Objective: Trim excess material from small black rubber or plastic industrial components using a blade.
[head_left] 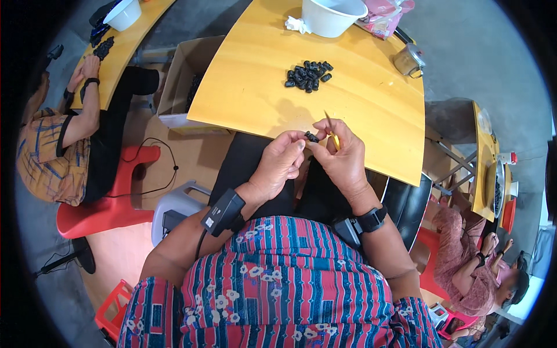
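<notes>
Currently a small black ridged piece (311, 137) is held up between both hands, just above the near edge of a yellow wood-toned surface (243, 87). The left hand (279, 165) has its thumb and forefinger pinched together, clamped on the piece from the left. The right hand (343, 159) has its fingers closed around a slim yellow-handled tool with a narrow pointed tip (335, 141), the tip slanting up past the forefinger. The right thumb tip comes in close by the piece; whether it presses on it cannot be told.

Farther in, around the middle of the surface, lies a loose heap of short black cylindrical pieces (309, 75). Toward the far edge stands a round white plastic basin (329, 20), with a crumpled white wad (297, 24) just beside its left side. A pink and white plastic package (386, 16) sits by the basin's right side, near the far right corner. Close to the right edge stands a silvery metal cup with a handle (409, 60).

Below the left edge is an open brown cardboard box (180, 87). Off to the left, a seated person in a yellow patterned shirt (55, 156) rests both hands at another yellow surface (136, 43), near a dark heap (104, 49).
</notes>
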### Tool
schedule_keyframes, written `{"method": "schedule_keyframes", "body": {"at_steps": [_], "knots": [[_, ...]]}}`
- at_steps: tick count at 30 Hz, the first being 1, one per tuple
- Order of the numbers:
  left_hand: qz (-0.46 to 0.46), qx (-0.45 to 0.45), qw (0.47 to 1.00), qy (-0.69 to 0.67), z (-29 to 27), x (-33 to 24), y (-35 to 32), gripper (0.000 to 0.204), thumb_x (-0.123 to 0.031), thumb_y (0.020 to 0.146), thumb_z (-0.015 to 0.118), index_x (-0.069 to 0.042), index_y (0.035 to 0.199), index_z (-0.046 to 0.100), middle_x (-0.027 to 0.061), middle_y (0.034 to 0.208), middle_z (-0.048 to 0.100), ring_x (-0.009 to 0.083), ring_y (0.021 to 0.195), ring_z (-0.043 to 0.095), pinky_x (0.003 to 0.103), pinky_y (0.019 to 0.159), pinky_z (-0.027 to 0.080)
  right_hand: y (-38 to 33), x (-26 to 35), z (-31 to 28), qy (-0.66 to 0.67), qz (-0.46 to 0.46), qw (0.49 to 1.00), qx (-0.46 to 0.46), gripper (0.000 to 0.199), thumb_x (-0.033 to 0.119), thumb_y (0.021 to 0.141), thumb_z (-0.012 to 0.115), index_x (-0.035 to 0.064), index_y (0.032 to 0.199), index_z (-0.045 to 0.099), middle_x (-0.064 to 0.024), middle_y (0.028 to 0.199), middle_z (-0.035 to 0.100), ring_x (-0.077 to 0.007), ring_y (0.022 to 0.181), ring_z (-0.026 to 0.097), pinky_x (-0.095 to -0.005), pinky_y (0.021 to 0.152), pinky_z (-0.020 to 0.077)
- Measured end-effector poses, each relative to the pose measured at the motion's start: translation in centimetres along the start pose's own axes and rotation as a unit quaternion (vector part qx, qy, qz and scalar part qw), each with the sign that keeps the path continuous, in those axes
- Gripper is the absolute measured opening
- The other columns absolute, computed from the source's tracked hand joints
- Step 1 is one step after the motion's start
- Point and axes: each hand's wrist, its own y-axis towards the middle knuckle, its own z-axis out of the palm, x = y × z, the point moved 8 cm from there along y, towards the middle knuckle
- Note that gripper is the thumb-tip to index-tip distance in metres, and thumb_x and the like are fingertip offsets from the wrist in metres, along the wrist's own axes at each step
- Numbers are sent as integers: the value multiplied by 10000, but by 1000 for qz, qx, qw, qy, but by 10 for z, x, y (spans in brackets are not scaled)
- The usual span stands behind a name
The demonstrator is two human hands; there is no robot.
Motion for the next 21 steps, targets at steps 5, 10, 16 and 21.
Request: {"method": "schedule_keyframes", "body": {"at_steps": [5, 10, 16, 21], "knots": [[-3, 0, 1000, -24, -6, 6, 2, 117, -180, 973, 529, -87, 1044, 535, -59, 678, 418, 1, 533, 343, 156, 445, 274, -6, 8, 7, -48, -58, 997, 2, 288, -11, 729, 699, 22, 1003, 616, -83, 875, 614, -161, 755, 608, -277, 665, 527], [-10, -4, 999, -40, -6, 6, 3, 85, -167, 968, 540, -101, 1020, 543, -63, 680, 422, -4, 536, 347, 154, 447, 277, -8, 7, 7, -57, -70, 996, -8, 271, -8, 718, 713, 22, 968, 614, -79, 856, 621, -173, 745, 615, -292, 682, 525], [-16, 17, 997, -70, -6, 4, 1, 93, -191, 967, 547, -109, 1009, 533, -66, 697, 433, -8, 546, 354, 148, 452, 280, -11, 4, 8, -47, -54, 997, -6, 243, 15, 698, 750, 38, 918, 651, -75, 808, 634, -184, 741, 625, -287, 686, 519], [-21, 18, 997, -77, -6, 4, 2, 106, -207, 966, 550, -110, 1001, 527, -61, 699, 437, -2, 541, 355, 150, 449, 283, -12, 6, 8, -82, -71, 994, -8, 243, 45, 698, 763, 59, 929, 690, -78, 784, 642, -198, 731, 634, -281, 675, 513]]}}
